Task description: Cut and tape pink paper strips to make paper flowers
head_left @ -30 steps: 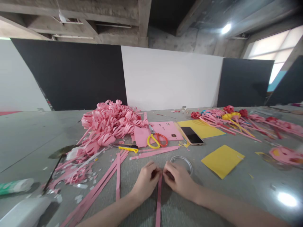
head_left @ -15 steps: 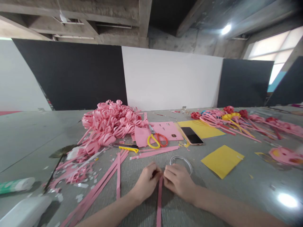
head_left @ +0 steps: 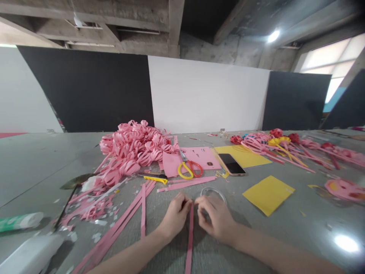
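Here both hands, left and right, are pinching the far end of a pink strip lying on the table towards the person; gripping unevenly risks creasing or tearing it.

Grey worktable runs wide. Behind it, partition panels alternate: white, black, white, black. Bare concrete ceiling with beams, one lamp lit. Bright window at right.
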Available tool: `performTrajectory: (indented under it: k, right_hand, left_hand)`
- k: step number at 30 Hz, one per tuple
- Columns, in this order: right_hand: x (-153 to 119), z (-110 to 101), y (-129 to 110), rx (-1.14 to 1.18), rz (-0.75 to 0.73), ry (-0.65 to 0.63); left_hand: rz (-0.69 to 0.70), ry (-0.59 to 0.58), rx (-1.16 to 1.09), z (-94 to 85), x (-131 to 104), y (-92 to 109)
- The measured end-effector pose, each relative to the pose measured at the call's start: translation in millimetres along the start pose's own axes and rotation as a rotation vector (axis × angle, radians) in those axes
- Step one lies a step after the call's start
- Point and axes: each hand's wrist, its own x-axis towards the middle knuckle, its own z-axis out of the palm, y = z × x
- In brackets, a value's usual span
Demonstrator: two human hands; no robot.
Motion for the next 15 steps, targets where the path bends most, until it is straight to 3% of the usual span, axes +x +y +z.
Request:
performTrajectory:
  k: [3, 9, 15]
  right_hand:
    - [2.9, -1.7, 1.9, 0.101, 0.134, 0.052]
    - [7.1, -1.3, 3.3, 0.094, 0.118, 0.089]
    - [2.5, 10.1, 11.7, 0.078, 0.296, 0.050]
  left_hand:
    - [-0.007, 0.019, 0.020, 0.5, 0.1, 0.3]
    - [0.008, 0.007, 0.010, -0.1, 0.9, 3.0]
    - [0.043, -0.081, 0.019, -1.9, -2.6, 7.4]
